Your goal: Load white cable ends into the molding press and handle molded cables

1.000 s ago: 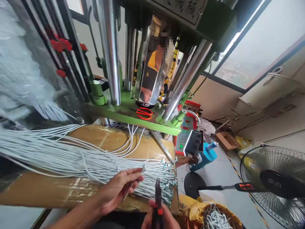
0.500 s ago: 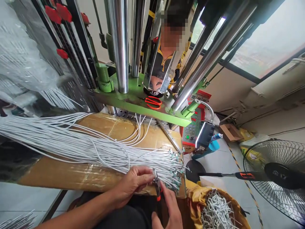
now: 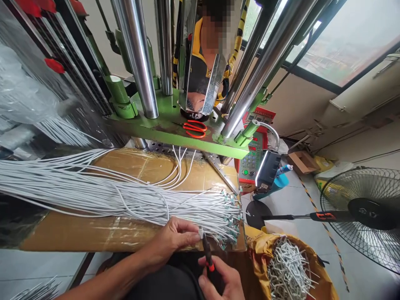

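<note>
My left hand [image 3: 181, 236] is closed, thumb and fingers pinching a small white connector-like piece [image 3: 201, 230] at the near edge of the cable bundle. In my right hand [image 3: 222, 278] is a pair of small dark pliers [image 3: 206, 250] with red on the handles. Their tip points up at the white piece and meets or nearly meets it; I cannot tell whether the jaws grip it. Many white cables [image 3: 140, 198] lie side by side just beyond my hands, with greenish ends [image 3: 229, 221] gathered at the right.
Cardboard [image 3: 84, 233] lies under the cables. A green press plate [image 3: 162, 129] with steel columns stands behind, red-handled scissors [image 3: 195, 128] on it. At right are a control panel [image 3: 251, 154], a fan [image 3: 365, 212] and a yellow sack [image 3: 259, 250] of white scraps [image 3: 290, 266].
My right hand's fingers have curled more around the plier handles, and the pliers stand more clearly below the white piece. My left hand keeps its pinch. The whole view has shifted slightly.
</note>
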`<act>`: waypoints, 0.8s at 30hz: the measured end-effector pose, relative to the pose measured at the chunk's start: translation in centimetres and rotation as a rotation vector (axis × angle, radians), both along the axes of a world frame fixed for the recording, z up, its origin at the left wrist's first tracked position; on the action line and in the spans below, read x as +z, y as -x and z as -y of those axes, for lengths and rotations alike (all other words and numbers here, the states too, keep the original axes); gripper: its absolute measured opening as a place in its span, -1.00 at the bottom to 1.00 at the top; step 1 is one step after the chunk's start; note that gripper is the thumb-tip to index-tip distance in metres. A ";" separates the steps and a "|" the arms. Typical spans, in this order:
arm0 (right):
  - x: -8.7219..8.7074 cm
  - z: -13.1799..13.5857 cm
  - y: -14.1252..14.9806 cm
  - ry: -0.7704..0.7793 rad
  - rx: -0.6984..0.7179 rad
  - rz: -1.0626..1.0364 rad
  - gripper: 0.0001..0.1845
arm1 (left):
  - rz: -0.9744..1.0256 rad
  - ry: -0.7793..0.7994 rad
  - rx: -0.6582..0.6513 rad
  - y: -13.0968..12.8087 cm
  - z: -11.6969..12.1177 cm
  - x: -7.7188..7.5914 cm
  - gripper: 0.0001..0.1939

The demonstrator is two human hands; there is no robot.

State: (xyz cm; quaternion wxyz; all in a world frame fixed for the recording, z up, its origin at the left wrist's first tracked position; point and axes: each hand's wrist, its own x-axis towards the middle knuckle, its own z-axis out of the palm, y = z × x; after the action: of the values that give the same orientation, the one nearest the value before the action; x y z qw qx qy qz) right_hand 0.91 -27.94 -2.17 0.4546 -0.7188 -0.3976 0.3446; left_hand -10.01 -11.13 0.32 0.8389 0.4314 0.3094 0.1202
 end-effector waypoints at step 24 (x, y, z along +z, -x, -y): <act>0.6 0.2 -0.6 -0.142 0.061 0.495 -0.50 | 0.109 -0.239 -0.135 0.7 -1.1 -0.3 -0.81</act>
State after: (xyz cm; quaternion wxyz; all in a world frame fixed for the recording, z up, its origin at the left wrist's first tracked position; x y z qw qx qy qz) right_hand 1.54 -28.10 -1.53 0.3822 -0.7350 -0.5416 0.1429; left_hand -10.72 -10.05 -0.01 0.8033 0.5408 0.2170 0.1229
